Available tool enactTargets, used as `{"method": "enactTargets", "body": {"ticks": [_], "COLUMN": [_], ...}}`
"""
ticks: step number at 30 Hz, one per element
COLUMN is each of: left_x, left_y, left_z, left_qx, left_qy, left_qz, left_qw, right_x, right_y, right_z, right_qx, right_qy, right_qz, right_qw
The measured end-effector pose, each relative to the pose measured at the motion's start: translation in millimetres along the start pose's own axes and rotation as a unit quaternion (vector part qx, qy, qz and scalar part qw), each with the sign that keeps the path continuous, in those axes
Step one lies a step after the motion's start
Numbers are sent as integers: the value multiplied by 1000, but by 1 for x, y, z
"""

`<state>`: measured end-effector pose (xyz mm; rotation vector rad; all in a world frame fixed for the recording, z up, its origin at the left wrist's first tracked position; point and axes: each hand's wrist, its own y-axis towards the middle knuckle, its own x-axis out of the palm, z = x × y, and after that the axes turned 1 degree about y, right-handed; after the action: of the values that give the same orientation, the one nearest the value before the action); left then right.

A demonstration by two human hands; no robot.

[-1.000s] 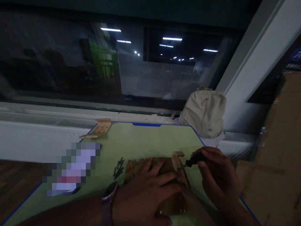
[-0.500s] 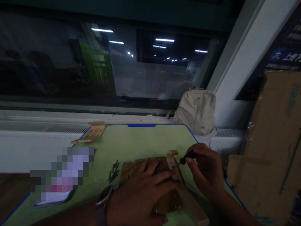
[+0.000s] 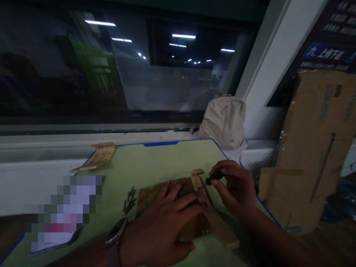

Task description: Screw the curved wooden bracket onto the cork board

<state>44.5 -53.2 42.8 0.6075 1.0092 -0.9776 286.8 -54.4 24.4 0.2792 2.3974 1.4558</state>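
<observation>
My left hand (image 3: 158, 230), with a watch (image 3: 114, 237) on its wrist, lies spread on a flat, dark-stained wooden piece (image 3: 150, 198), pressing it to the mat. My right hand (image 3: 233, 189) pinches a small black-handled screwdriver (image 3: 214, 176). Its thin metal tip meets a curved light wooden part (image 3: 197, 180) standing at the far end of a long wooden strip (image 3: 222, 230). A small pile of dark screws (image 3: 129, 200) lies on the mat left of my left hand. The low light hides the exact contact at the tip.
A green cutting mat (image 3: 155, 163) with blue edging fills the work surface. A slatted wooden piece (image 3: 101, 154) sits at its far left corner, and a blurred-out item (image 3: 63, 215) lies at the near left. A beige backpack (image 3: 224, 122), a cardboard box (image 3: 314, 148) and a window (image 3: 167, 74) surround it.
The whole scene has drifted left in view as my head turned right, bringing more of the cardboard box in. My hands stay in the same grip, and the screwdriver stays at the wooden part.
</observation>
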Motion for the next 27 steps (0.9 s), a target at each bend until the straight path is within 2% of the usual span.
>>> {"method": "enactTargets", "body": {"ticks": [7,13,18,21,24,27], "left_x": [2,2,0,-1,-1,2], "left_y": [-1,-1,0,0,-1,-2], "left_z": [0,-1,1,2,2,-1], "left_qx": [-8,-10,-13,-15,-6,1], "left_qy": [6,8,16,17,8,6], "left_qz": [-2,-11,-12,7,27,41], "left_qw": [1000,1000,1000,1000,1000,999], "right_x": [2,3,2,3,3,1], "right_y": [-2,3,0,-1,1,3], "right_z": [0,-1,-2,-6,-7,-4], "right_qx": [34,37,33,53,69,38], "right_qy": [-4,23,2,30,54,32], "right_qz": [-56,12,-20,-40,-25,-1], "right_qw": [998,999,999,997,996,999]}}
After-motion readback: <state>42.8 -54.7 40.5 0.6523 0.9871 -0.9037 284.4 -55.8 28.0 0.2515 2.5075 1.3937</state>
